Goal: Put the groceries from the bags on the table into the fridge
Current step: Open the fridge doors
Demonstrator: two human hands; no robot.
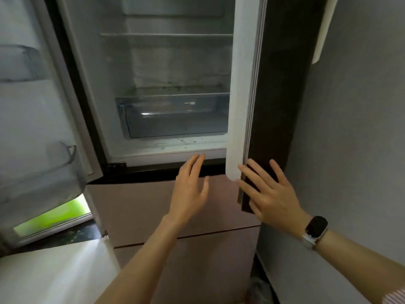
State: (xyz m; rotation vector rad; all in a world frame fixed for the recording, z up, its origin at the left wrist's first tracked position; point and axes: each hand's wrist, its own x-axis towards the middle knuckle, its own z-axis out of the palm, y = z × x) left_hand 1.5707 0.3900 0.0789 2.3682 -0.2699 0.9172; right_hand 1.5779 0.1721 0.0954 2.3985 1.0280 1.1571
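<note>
The fridge point(166, 150) stands in front of me with both upper doors swung open. Its inside shows bare shelves and a clear crisper drawer point(175, 115) at the bottom, with nothing in it that I can see. My left hand point(190, 187) hovers flat, fingers apart, just below the compartment's lower lip and holds nothing. My right hand point(269, 191), with a watch on the wrist, rests with spread fingers against the lower edge of the right door point(271, 106). No bags or groceries are in view.
The left door point(32, 128) hangs wide open with clear door bins point(43, 181). Pink lower drawer fronts point(140, 207) sit below the compartment. A grey wall point(350, 150) runs close on the right. A white surface point(50, 273) lies at lower left.
</note>
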